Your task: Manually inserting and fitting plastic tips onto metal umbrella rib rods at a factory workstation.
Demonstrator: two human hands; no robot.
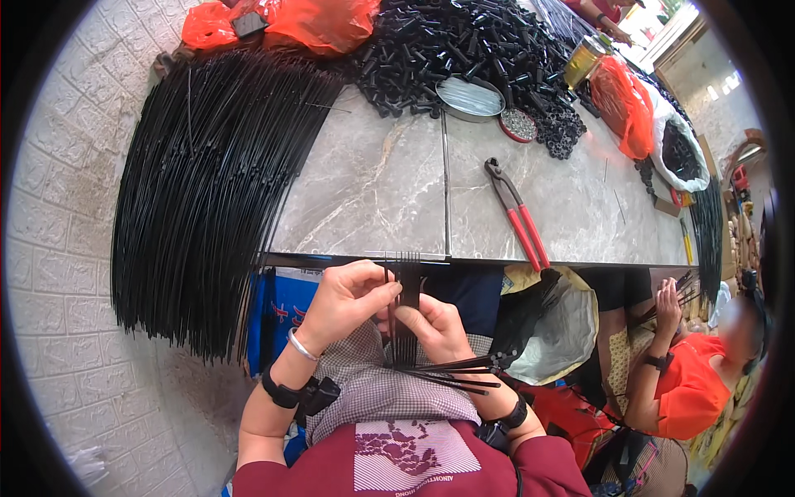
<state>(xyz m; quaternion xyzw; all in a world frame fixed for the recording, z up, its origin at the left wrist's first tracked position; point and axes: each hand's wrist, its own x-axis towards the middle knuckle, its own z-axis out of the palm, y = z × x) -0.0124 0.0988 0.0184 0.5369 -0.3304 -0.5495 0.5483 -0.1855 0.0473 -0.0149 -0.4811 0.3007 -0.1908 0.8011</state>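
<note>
A flat row of thin black rods [406,344], resembling umbrella ribs, stands upright between my hands in front of the table's edge. My right hand [435,328] is closed around the row, its thumb across the front. Beside it, my left hand [354,296] pinches the upper part of a rod at the left side of the row. Lower down, several thicker black rods [460,377] fan out to the right below my right hand. Some fingertips are hidden behind the rods.
Long black rods [207,182] lie piled at left, overhanging the table [373,182]. Red-handled pliers [520,219] rest at right. Behind are a black parts heap [464,41], a round tin [469,99] and a red dish [518,125]. Another person [691,385] works at right.
</note>
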